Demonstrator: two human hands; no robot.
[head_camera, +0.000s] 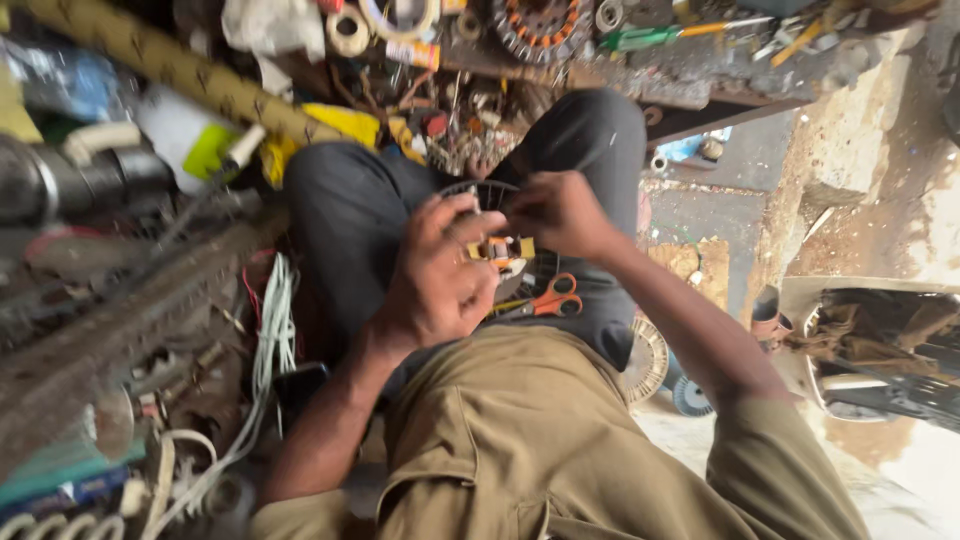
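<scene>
Both hands close on a round dark motor part (497, 230) resting in the person's lap: the left hand (437, 275) curls over its near side, fingers folded tight against it, while the right hand (558, 212) pinches at its top edge with fingertips drawn together. Orange and yellow pieces show on the part in the gap between the two hands.

Far out to the left of the grip, a heap of metal scrap, dark rods and a bundle of white cables (268, 335) crowds the floor, with a white bottle with a green label (190, 135) above it. Just below the hands, orange-handled scissors (553, 300) lie on the dark trousers (350, 215), touching the cloth. Above the grip, a wound motor stator (540, 25) and a green-handled screwdriver (655, 36) lie on a cluttered bench. Below and to the right of the hands, a ribbed round disc (650, 358) sits just beside the knee, and farther right a dark-filled metal tray (880, 345) stands on the sandy floor.
</scene>
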